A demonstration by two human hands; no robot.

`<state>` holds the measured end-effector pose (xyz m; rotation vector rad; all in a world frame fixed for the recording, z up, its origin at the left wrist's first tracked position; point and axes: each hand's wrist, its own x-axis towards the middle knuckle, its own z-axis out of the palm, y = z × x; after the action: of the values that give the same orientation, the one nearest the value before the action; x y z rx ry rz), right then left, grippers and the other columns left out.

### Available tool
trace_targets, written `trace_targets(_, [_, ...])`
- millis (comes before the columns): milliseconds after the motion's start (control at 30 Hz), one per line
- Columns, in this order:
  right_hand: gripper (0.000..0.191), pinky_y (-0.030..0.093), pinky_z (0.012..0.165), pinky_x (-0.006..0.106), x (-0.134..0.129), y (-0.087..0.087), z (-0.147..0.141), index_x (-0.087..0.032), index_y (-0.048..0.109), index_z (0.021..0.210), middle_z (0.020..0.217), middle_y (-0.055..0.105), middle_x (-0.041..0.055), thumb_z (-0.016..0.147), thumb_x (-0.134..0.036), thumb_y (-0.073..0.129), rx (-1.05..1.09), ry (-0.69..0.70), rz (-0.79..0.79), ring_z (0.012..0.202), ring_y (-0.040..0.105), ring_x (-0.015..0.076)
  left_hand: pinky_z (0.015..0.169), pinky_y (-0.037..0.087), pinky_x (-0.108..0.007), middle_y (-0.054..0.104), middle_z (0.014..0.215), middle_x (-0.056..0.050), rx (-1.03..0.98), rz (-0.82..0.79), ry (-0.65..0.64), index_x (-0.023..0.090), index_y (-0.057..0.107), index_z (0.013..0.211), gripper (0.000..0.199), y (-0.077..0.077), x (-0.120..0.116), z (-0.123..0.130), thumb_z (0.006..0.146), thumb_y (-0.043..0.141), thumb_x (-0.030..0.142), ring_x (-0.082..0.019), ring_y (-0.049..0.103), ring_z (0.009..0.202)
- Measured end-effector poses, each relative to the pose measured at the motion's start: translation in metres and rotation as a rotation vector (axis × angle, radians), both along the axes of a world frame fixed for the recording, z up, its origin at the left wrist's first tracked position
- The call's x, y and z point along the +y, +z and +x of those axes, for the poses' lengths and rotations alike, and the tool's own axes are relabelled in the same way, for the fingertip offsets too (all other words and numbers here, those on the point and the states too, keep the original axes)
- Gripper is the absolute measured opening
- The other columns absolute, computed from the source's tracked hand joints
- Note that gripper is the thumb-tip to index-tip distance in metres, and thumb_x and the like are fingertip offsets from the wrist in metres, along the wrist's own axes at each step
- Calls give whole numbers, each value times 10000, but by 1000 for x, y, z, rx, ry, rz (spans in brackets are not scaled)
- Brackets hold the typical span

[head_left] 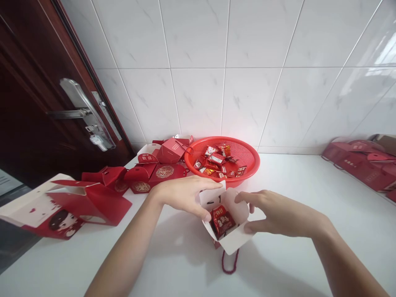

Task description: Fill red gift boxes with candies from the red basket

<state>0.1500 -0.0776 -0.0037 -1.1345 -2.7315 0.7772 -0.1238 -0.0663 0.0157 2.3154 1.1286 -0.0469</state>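
1 open box on the white counter, 1 red basket behind it
The left hand grasps the box's left side; the right hand grasps its right side. At least 1 red packet inside; 1 cord loop at the near side.

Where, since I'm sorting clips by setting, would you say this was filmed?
Probably a room in a home, perhaps a kitchen, though I can't be certain: a dark wooden door with keys hanging from its lock, a white tiled wall, and a white countertop or table below it.
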Motion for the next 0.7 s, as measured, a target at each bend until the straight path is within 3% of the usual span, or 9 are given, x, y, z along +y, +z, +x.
trace_targets(167, [521, 500, 755, 301, 6, 4, 4, -275, 610, 1214, 1035, 713, 27, 771, -476, 794, 65, 72, -108, 952, 664, 225, 1082, 414, -388, 506, 1523, -65, -28, 8, -6, 313, 456, 1502, 841, 2, 2, -4, 748, 792, 471, -313, 465, 1382])
trace_targets(300, [213, 486, 737, 307, 8, 2, -3, -252, 618, 1062, 980, 717, 16, 911, -399, 639, 80, 19, -84, 886, 662, 202, 1020, 450, -364, 569, 1449, -36, -91, 30, 28, 345, 509, 1456, 778, 2, 0, -1, 732, 796, 370, -286, 526, 1302])
trace_targets(400, [129, 475, 698, 304, 8, -2, -11, -251, 591, 1042, 950, 721, 6, 933, -320, 583, 113, 22, -44, 797, 652, 184, 991, 463, -347, 615, 1391, -34, -162, 10, 5, 335, 518, 1446, 754, 2, -1, 2, 741, 784, 352, -265, 576, 1235])
trace_targets(533, [197, 461, 664, 296, 8, -9, -20, -258, 529, 1109, 946, 722, 7, 924, -290, 588, 93, -31, 46, 761, 657, 190, 931, 481, -338, 692, 1238, -23, -139, -16, -13, 355, 484, 1471, 742, 1, -3, 7, 782, 754, 424, -259, 628, 1146])
trace_targets(700, [418, 416, 617, 275, 8, -17, -30, -249, 421, 1252, 1006, 715, 28, 884, -236, 619, 27, -99, 118, 731, 642, 195, 869, 492, -326, 713, 1195, -36, -52, -63, 4, 323, 628, 1327, 559, 0, -2, 10, 828, 691, 566, -260, 649, 1086])
